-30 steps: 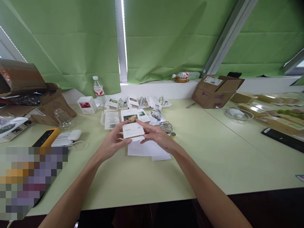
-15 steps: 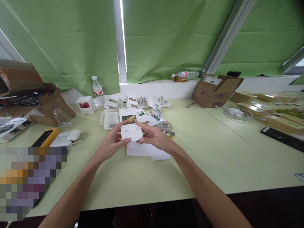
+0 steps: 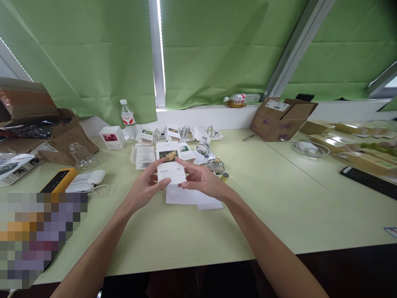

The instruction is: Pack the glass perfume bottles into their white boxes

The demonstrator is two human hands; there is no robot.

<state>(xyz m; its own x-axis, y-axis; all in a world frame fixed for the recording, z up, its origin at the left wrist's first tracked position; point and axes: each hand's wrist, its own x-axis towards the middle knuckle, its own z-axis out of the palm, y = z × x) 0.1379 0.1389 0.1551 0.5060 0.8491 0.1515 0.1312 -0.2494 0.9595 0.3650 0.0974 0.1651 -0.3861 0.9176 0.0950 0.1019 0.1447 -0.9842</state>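
A small white carton with a yellow-flower picture is held up between both hands, its printed face toward me. My left hand grips its left side, thumb at the lower edge and fingers on the upper part. On the right side my right hand grips it the same way. Under and behind it lie white paper sheets. Just right of the hands stand two ornate glass perfume bottles, the nearer one and the farther one. A flattened white carton with a barcode lies behind my left hand.
Along the back stand a white box with a red flower, a water bottle and several small bottles in white trays. Cardboard boxes stand left and right. A yellow-and-black device, a white cable and a black phone-like slab lie around.
The white carton has shifted very slightly to the left in my hands. Everything else looks the same.
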